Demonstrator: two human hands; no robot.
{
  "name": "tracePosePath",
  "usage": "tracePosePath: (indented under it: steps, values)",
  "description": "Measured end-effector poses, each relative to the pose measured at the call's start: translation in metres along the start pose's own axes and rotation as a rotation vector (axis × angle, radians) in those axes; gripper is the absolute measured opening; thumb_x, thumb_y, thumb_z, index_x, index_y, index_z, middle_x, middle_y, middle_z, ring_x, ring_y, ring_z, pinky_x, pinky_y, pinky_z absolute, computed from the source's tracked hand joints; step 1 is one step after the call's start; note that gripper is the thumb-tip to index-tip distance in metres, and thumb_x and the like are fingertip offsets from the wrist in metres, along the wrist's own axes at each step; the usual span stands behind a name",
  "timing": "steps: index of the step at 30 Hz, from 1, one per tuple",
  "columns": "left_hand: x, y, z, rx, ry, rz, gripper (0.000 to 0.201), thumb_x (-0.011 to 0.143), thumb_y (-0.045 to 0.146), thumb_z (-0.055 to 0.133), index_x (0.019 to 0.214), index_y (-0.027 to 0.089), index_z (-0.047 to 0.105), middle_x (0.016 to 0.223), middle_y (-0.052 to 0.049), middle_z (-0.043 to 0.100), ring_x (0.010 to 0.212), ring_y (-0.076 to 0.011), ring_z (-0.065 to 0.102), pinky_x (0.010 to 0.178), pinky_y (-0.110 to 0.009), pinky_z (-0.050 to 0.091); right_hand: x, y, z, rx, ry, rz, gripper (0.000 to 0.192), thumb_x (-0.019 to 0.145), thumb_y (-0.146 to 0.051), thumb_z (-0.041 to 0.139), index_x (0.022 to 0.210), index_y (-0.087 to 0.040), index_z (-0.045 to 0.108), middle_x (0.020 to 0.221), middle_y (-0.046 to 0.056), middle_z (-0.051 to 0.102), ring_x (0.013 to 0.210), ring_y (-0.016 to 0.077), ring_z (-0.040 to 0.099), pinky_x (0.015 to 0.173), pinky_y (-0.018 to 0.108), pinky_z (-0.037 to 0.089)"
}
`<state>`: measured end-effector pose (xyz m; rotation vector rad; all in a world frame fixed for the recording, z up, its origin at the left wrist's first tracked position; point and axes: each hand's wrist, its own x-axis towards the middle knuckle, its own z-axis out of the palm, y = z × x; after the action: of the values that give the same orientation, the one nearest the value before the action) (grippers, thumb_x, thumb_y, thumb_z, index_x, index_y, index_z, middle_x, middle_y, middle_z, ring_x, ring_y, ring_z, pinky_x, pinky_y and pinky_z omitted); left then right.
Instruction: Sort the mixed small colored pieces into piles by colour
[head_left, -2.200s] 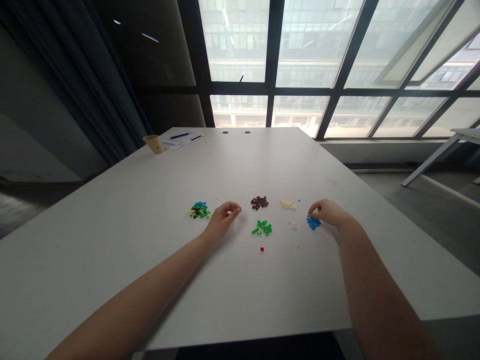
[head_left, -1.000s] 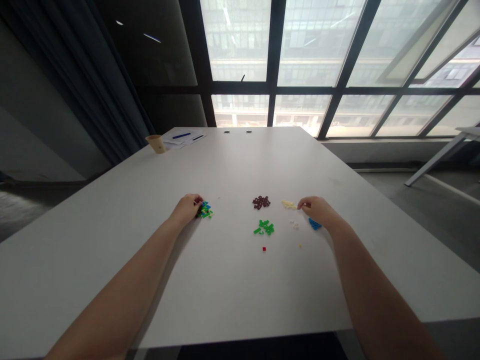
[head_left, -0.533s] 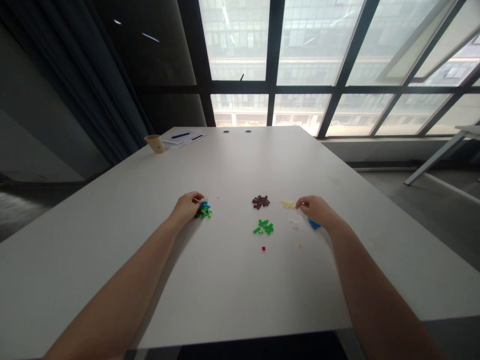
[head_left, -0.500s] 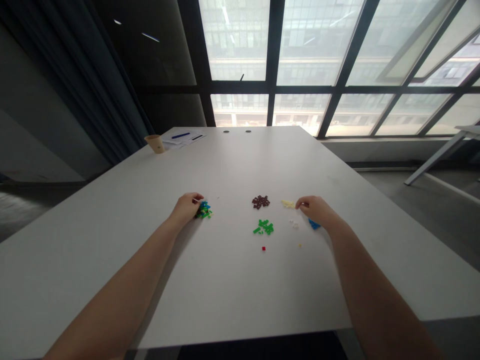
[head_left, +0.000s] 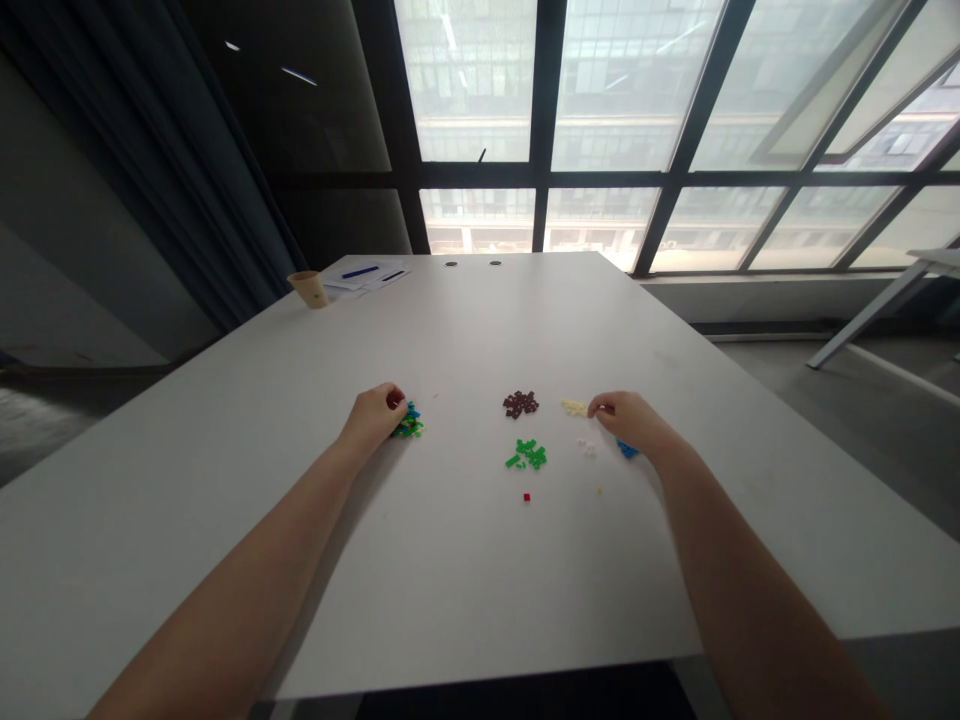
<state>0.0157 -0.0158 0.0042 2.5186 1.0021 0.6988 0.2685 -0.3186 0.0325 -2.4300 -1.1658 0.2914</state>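
My left hand is at a mixed pile of small blue, green and yellow toy bricks, its fingers pinched together at the pile's upper edge. What lies between those fingertips is too small to make out. On the other side, my right hand has its fingers closed at the right end of a pale yellow brick group; any piece in them is hidden. Blue bricks show partly under this hand. White pieces lie just to its left.
Dark brown bricks and green bricks form groups mid-table. Nearer me lie one red brick and a tiny yellow piece. A paper cup and papers with pens sit at the far left of the white table.
The left hand's fingers have drawn closer together at the mixed pile. My right hand stays by the pale yellow group with hardly any shift.
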Motion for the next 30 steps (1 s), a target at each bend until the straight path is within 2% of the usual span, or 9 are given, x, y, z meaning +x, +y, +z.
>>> tracePosePath:
  steps: [3, 6, 8, 10, 13, 17, 21, 25, 30]
  values:
    - [-0.007, 0.024, -0.002, -0.031, -0.001, 0.067, 0.006, 0.062, 0.023, 0.052, 0.066, 0.021, 0.055, 0.062, -0.001, 0.059, 0.057, -0.0153, 0.053, 0.058, -0.026, 0.040, -0.002, -0.006, 0.000, 0.016, -0.010, -0.005, 0.026, 0.068, -0.011, 0.044, 0.074, -0.017, 0.068, 0.050, -0.002, 0.050, 0.043, 0.0071, 0.037, 0.048, 0.021, 0.029]
    - [-0.023, 0.057, 0.002, -0.091, -0.040, 0.158, 0.005, 0.065, 0.021, 0.049, 0.068, 0.020, 0.053, 0.061, 0.001, 0.056, 0.056, -0.0134, 0.051, 0.057, -0.025, 0.038, -0.007, -0.021, 0.005, 0.052, -0.006, -0.070, 0.025, 0.070, -0.011, 0.043, 0.073, -0.017, 0.068, 0.050, -0.002, 0.051, 0.045, 0.0074, 0.038, 0.049, 0.021, 0.031]
    - [-0.037, 0.080, 0.006, -0.136, -0.105, 0.232, 0.004, 0.066, 0.020, 0.049, 0.068, 0.020, 0.052, 0.062, 0.000, 0.055, 0.058, -0.0133, 0.051, 0.057, -0.025, 0.038, -0.011, -0.035, 0.012, 0.096, 0.014, -0.188, 0.026, 0.071, -0.010, 0.043, 0.075, -0.017, 0.067, 0.055, -0.002, 0.053, 0.048, 0.0081, 0.041, 0.053, 0.021, 0.034]
    - [-0.052, 0.100, 0.012, -0.202, -0.181, 0.298, 0.006, 0.067, 0.017, 0.047, 0.070, 0.019, 0.053, 0.064, 0.000, 0.055, 0.058, -0.0127, 0.050, 0.057, -0.024, 0.039, -0.017, -0.051, 0.022, 0.177, 0.069, -0.372, 0.025, 0.073, -0.010, 0.045, 0.083, -0.018, 0.067, 0.066, 0.000, 0.057, 0.056, 0.0091, 0.046, 0.059, 0.021, 0.037]
    - [-0.069, 0.119, 0.020, -0.281, -0.258, 0.342, 0.009, 0.068, 0.015, 0.047, 0.072, 0.019, 0.054, 0.065, 0.000, 0.056, 0.059, -0.0122, 0.050, 0.058, -0.024, 0.040, -0.022, -0.071, 0.038, 0.284, 0.111, -0.608, 0.021, 0.077, -0.016, 0.052, 0.092, -0.021, 0.066, 0.080, 0.003, 0.059, 0.070, 0.0117, 0.052, 0.066, 0.023, 0.041]
    - [-0.078, 0.125, 0.025, -0.406, -0.381, 0.333, 0.008, 0.069, 0.015, 0.047, 0.067, 0.019, 0.053, 0.061, 0.001, 0.056, 0.057, -0.0114, 0.049, 0.056, -0.024, 0.040, -0.024, -0.081, 0.050, 0.252, 0.124, -0.784, 0.016, 0.081, -0.018, 0.053, 0.086, -0.023, 0.068, 0.080, 0.004, 0.060, 0.078, 0.0143, 0.054, 0.070, 0.025, 0.042]
    - [-0.076, 0.125, 0.024, -0.491, -0.445, 0.296, 0.007, 0.071, 0.016, 0.048, 0.068, 0.019, 0.053, 0.063, 0.001, 0.057, 0.058, -0.0111, 0.051, 0.056, -0.023, 0.042, -0.022, -0.078, 0.052, 0.220, 0.102, -0.852, 0.014, 0.082, -0.020, 0.054, 0.082, -0.023, 0.068, 0.077, 0.004, 0.061, 0.075, 0.0141, 0.054, 0.069, 0.026, 0.042]
    - [-0.074, 0.125, 0.024, -0.523, -0.431, 0.275, 0.006, 0.073, 0.018, 0.048, 0.072, 0.018, 0.053, 0.067, 0.000, 0.058, 0.062, -0.0112, 0.052, 0.056, -0.022, 0.042, -0.021, -0.076, 0.053, 0.280, 0.126, -0.835, 0.013, 0.083, -0.023, 0.054, 0.080, -0.021, 0.066, 0.079, 0.004, 0.062, 0.078, 0.0143, 0.055, 0.072, 0.027, 0.043]
    - [-0.074, 0.125, 0.024, -0.524, -0.361, 0.285, 0.006, 0.077, 0.021, 0.046, 0.076, 0.019, 0.052, 0.070, 0.000, 0.057, 0.064, -0.0111, 0.053, 0.057, -0.022, 0.043, -0.021, -0.077, 0.055, 0.409, 0.189, -0.719, 0.013, 0.082, -0.028, 0.055, 0.080, -0.020, 0.064, 0.077, 0.003, 0.062, 0.075, 0.0137, 0.055, 0.072, 0.027, 0.043]
